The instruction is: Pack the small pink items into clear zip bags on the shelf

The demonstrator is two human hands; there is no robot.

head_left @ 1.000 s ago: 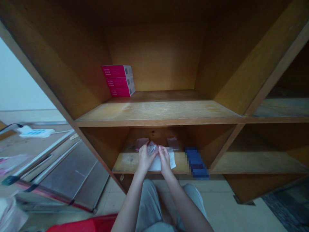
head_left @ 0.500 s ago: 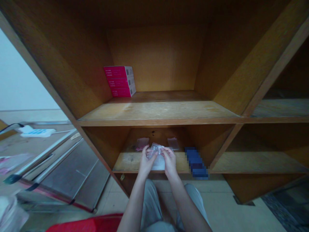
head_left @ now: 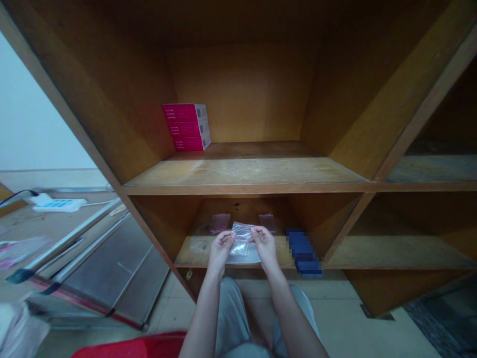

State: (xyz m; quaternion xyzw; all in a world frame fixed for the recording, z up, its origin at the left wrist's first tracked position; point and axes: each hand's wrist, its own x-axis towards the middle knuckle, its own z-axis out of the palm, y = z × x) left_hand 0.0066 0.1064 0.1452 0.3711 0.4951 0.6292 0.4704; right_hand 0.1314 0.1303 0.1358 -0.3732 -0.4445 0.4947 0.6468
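A clear plastic bag [head_left: 242, 237] is stretched between my two hands above the lower shelf. My left hand [head_left: 221, 248] pinches its left edge, and the fingers of my right hand [head_left: 265, 245] are closed on its right edge. What the bag contains, if anything, I cannot make out. Beneath it a white sheet [head_left: 253, 256] lies at the shelf's front edge. Farther back, a small clear bag with pinkish contents [head_left: 219, 223] rests on the left, and another small clear bag [head_left: 267, 222] on the right.
Pink boxes [head_left: 187, 130] are stacked on the upper shelf [head_left: 246, 171]. A blurred-out blue object [head_left: 303, 252] lies at the lower shelf's right front. To the left stand a metal-framed table [head_left: 100, 263] and a white power strip [head_left: 59, 204]. Something red [head_left: 134, 346] is at the bottom.
My hands have moved apart, drawing the crumpled bag out flatter between them. My left hand has shifted left and slightly down. The view has tilted a little.
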